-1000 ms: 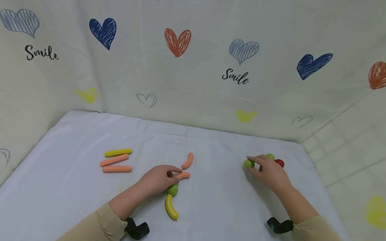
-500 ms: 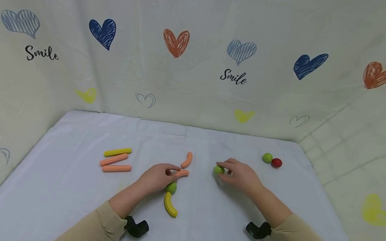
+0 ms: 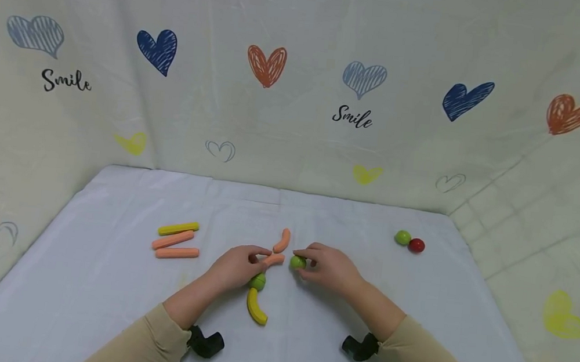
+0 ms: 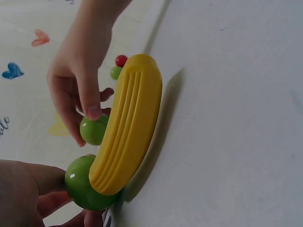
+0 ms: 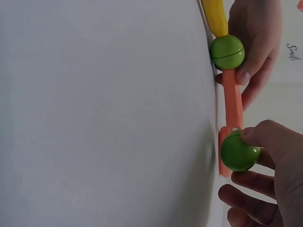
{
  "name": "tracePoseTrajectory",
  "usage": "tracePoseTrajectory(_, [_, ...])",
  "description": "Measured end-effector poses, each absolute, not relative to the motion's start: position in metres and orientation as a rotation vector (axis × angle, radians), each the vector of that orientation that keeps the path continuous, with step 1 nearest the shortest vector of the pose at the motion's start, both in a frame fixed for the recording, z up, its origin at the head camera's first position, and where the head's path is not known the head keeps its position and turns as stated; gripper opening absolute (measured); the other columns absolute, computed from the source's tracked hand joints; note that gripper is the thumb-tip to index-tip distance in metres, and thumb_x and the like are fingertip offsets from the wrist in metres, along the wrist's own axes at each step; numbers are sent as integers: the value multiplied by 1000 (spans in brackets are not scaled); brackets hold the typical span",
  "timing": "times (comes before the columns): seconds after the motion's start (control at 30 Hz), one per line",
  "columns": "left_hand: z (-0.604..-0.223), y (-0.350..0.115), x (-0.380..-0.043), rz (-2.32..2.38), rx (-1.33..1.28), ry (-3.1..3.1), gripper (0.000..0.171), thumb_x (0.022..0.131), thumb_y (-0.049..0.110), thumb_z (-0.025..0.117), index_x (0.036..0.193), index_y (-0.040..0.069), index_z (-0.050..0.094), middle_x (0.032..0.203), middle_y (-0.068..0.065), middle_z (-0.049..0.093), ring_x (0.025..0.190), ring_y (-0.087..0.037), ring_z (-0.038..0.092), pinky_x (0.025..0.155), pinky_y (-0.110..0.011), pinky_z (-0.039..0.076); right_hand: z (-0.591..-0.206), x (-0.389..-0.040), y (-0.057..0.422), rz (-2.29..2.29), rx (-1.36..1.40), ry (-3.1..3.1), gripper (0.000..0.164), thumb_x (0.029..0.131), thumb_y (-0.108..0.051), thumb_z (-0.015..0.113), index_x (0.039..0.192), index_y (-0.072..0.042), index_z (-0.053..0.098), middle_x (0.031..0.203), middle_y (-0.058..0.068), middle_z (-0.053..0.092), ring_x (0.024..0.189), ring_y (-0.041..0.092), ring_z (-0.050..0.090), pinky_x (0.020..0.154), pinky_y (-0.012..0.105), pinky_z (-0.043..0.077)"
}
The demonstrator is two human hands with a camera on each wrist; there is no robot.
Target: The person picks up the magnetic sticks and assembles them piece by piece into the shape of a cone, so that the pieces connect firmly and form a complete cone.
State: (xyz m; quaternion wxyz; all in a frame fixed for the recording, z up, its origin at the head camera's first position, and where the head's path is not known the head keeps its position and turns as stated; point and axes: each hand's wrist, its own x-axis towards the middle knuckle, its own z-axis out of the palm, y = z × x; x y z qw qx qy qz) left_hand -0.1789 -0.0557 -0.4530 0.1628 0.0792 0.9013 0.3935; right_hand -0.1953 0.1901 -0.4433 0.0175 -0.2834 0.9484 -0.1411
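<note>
Left hand (image 3: 238, 266): its thumb and fingertip were clamped on the held peach stick (image 3: 275, 259), near the end that met the middle green ball (image 3: 258, 281).
Right hand (image 3: 331, 269): its thumb and fingers were pinched on the held green ball (image 3: 297, 263), the remaining fingers curving loosely below it in the right wrist view.
Held green ball: it was just to the right of the held peach stick, with a narrow gap between them in the head view; a thin dark seam ran over it.
Curved chain: the yellow curved stick (image 3: 256, 308), with grooves along its side, touched the middle green ball, and the held peach stick led away from that ball's other side.
Upper bent stick (image 3: 282, 241): this peach piece lay just beyond the held peach stick; whether the two touched was hard to tell.
Left group: a yellow straight stick (image 3: 178, 228), an upper peach stick (image 3: 173, 240) and a lower peach stick (image 3: 177, 253) lay close together, well apart from the hands.
Right group: a far green ball (image 3: 403, 237) sat beside a red ball (image 3: 417, 246) near the back right.
Tabletop (image 3: 100, 302): it was pale and smooth.
Backdrop (image 3: 295, 123): coloured hearts and the word "Smile" covered it.
</note>
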Motion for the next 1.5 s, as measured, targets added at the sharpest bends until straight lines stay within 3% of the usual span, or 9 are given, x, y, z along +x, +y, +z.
tracePoseTrajectory(0.63, [-454,-55,-180,1112,270,2562,33,97,33,65,129,22,67,100,0,64,81,-16,56,70,-33,47,-446,-196,181,-504,-873,2933,39,85,-29,79,122,-19,72,98,-9,65,76,7,54,66,25,47])
tracePoseTrajectory(0.8, [-449,-56,-183,1109,287,2534,34,96,30,66,129,20,66,102,-1,65,86,-17,57,75,-35,48,-445,-193,185,-589,-731,2906,43,84,-31,79,125,-20,70,99,-7,65,78,8,55,69,28,48])
tracePoseTrajectory(1.13, [-441,-49,-200,1031,306,2468,37,94,27,67,130,20,66,107,-2,65,86,-18,56,74,-35,47,-447,-184,184,-1002,-239,2697,30,91,-27,73,121,-21,68,94,-4,67,75,13,60,64,30,50])
tracePoseTrajectory(1.5, [-442,-48,-200,1015,336,2439,40,91,19,68,132,17,65,99,-2,64,79,-18,56,68,-32,47,-446,-180,176,-1139,-162,2644,24,93,-18,70,117,-17,68,87,-1,68,61,16,59,55,30,48])
